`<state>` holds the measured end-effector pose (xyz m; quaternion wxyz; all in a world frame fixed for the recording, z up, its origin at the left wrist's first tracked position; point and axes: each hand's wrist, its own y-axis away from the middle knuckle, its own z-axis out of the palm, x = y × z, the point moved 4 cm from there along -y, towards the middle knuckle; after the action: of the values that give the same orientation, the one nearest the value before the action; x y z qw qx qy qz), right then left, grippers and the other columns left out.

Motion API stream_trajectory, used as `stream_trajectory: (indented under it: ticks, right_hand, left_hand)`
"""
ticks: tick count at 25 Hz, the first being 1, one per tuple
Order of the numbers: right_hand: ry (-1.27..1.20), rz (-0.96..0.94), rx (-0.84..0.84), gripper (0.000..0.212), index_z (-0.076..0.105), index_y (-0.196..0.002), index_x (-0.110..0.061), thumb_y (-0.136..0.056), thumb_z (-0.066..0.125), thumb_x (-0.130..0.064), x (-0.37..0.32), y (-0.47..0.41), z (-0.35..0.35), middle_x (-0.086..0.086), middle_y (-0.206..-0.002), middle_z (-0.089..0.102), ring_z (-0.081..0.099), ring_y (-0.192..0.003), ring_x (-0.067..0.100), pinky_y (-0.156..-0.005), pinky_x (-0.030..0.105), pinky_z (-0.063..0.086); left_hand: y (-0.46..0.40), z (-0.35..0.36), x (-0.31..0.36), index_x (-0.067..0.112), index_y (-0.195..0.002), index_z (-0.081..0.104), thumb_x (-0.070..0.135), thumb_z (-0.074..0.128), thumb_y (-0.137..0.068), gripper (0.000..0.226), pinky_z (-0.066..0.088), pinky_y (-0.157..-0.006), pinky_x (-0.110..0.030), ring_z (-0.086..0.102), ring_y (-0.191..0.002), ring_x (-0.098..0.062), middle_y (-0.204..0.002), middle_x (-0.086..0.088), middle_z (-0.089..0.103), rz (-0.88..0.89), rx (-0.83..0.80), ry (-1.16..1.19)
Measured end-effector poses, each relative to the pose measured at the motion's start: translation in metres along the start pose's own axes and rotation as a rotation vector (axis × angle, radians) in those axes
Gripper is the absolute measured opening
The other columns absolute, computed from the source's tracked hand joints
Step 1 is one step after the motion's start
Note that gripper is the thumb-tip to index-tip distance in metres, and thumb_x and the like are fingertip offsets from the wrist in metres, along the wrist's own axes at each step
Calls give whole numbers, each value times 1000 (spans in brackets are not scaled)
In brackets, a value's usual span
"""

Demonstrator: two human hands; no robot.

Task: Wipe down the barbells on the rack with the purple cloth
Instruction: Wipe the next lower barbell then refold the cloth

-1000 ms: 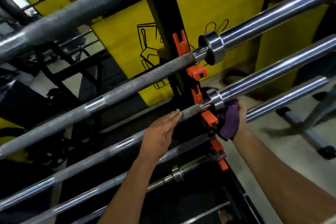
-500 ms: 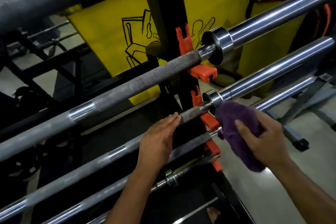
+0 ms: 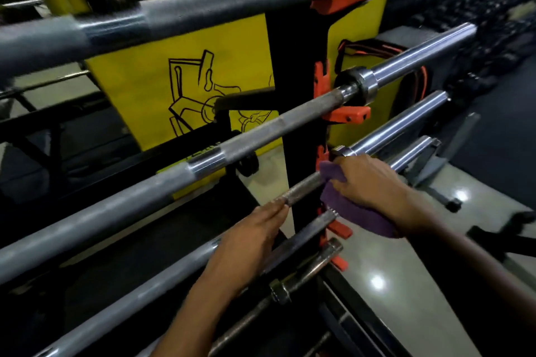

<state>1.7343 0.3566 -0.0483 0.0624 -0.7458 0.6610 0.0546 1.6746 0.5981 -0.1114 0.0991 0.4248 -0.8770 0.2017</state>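
Now moved onto third barbell [image 3: 301,190] beside black rack upright [image 3: 300,95], right hand [image 3: 367,182] clutching purple cloth [image 3: 352,209] against knurled shaft, left hand [image 3: 249,243] flat, straight fingers touching same bar nearer left

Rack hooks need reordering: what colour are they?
Orange hooks on the black rack upright, seen in the head view.

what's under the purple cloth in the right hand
The purple cloth, gripped by the right hand, lies over the knurled barbell by the rack upright. An orange hook shows below. The bar section beneath is covered.
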Motion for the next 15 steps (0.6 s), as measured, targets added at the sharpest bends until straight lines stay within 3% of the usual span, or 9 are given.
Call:
stream_trajectory:
  ticks: [3, 8, 11, 13, 15]
  right_hand:
    - [-21, 113, -63, 32, 65, -108, -20, -88, 58, -43, 4, -1, -4, 11, -108, 70, 67, -103, 32, -82, 38, 53]
    - [-362, 59, 482, 38, 53, -131, -17, -101, 53, -40, -50, 57, -4, 8, -118, 62, 52, -115, 30, -93, 38, 42]
    - [-382, -69, 456, 52, 42, -147, -27, -98, 54, -41, -138, 60, 53, -1, -148, 48, 43, -134, 24, -113, 53, 34]
    - [-281, -148, 457, 52, 49, -143, -28, -96, 48, -50, -178, 63, 97, -7, -149, 48, 40, -139, 23, -117, 59, 23]
    - [-290, -182, 539, 48, 57, -134, -24, -95, 48, -50, -180, 59, 110, -5, -138, 57, 46, -133, 24, -117, 54, 22]
  left_hand:
    - [38, -15, -27, 27, -152, 40, 12, 60, -97, 61, 34, -118, -35, 37, -145, -13, -161, 12, 31, 6, -3, 3]
    - [116, -61, -67, 34, -151, 40, 10, 64, -93, 67, 45, -109, -33, 43, -139, -9, -158, 17, 33, -7, -22, -81]
    - [142, -68, -77, 35, -153, 36, 9, 57, -94, 67, 39, -113, -26, 35, -144, -2, -160, 21, 28, 9, -75, -66]
    - [148, -68, -77, 30, -151, 42, 5, 62, -92, 68, 36, -114, -22, 35, -143, -1, -159, 18, 32, 12, -60, -81]
    - [149, -70, -73, 28, -148, 48, 2, 67, -89, 67, 34, -113, -18, 38, -141, 0, -156, 16, 39, -5, -26, -71]
